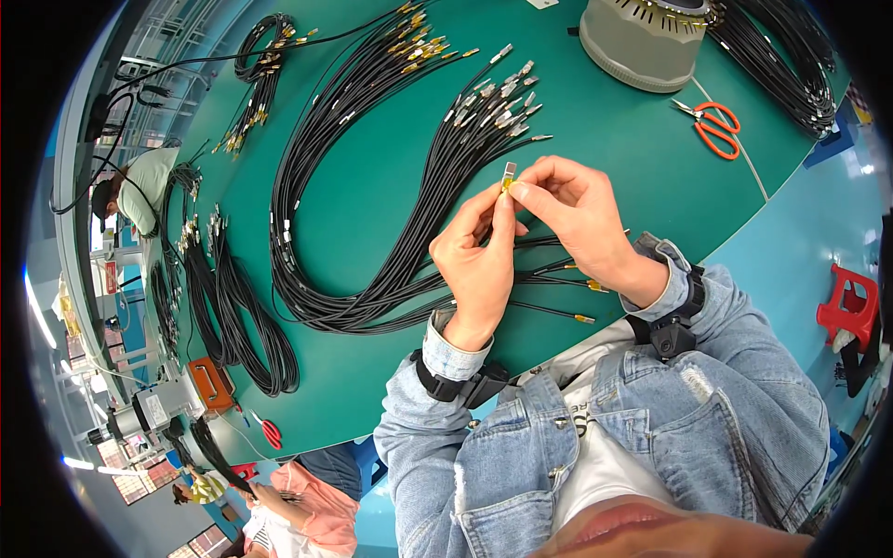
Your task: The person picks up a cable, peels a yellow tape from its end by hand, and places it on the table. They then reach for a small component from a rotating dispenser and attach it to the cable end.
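Observation:
Over the near part of the table, a small USB-type plug point(509, 171) with a silver metal tip and a yellow part stands tip up between my fingertips. My left hand point(476, 251) pinches it from the left, thumb and fingers closed. From the right, my right hand point(581, 216) is closed with thumb and forefinger on its yellow part. The plug's lower end is hidden by my fingers. Under and beside my hands runs a large bent bundle of black cables point(312, 288), with silver plugs point(493, 104) on one branch and yellow-marked ends point(419, 42) on another.
Orange-handled scissors point(721, 128) lie at the right, near a grey round container point(642, 46). More black cable coils point(246, 325) lie at the left on the green table point(372, 209). Red-handled scissors point(271, 432) sit by the near left edge. Other people work at the left.

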A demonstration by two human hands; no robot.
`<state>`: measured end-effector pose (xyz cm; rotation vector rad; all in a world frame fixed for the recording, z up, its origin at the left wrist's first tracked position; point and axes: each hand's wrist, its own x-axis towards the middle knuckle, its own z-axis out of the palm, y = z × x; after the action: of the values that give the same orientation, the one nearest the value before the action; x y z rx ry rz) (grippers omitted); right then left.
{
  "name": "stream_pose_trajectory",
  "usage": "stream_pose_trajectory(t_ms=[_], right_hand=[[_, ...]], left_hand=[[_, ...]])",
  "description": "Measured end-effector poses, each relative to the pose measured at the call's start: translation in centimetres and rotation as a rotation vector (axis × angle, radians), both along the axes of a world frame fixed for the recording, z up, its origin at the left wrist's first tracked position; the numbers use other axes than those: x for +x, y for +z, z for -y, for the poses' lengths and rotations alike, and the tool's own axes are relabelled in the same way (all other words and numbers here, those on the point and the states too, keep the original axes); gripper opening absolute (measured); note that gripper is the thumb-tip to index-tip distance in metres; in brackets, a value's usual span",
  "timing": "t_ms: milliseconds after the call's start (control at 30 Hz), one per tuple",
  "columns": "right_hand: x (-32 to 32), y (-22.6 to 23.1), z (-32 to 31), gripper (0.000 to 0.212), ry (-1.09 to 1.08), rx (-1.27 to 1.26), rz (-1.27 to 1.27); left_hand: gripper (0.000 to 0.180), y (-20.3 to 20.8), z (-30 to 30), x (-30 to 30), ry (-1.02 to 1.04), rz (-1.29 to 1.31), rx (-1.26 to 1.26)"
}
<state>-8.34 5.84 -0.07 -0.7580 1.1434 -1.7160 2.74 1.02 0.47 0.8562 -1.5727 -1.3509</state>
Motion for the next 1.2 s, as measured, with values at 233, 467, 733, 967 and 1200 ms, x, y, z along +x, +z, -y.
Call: stream_pose_trajectory(t_ms=[233, 467, 733, 967, 1200], right_hand=[[-0.1, -0.2, 0.0, 0.008, 0.008, 0.025, -0.023], [-0.1, 0.0, 0.0, 0.009, 0.002, 0.044, -0.008], [-0.3, -0.2, 0.1, 0.010, 0.016, 0.074, 0.002], [-0.4, -0.1, 0.1, 0.011, 0.048, 0.088, 0.046], [-0.6, 0.3, 0.0, 0.011, 0.020, 0.060, -0.003]], left_hand=[[0.016, -0.1, 0.0, -0.1, 0.008, 0.010, -0.001], [0.015, 0.0, -0.1, -0.1, 0.014, 0.041, -0.012], [0.015, -0.4, -0.2, -0.2, 0.002, 0.039, -0.085], [0.019, -1.4, 0.1, -0.1, 0.038, 0.145, -0.421], [0.024, -0.8, 0.7, -0.4, 0.096, 0.133, -0.466]])
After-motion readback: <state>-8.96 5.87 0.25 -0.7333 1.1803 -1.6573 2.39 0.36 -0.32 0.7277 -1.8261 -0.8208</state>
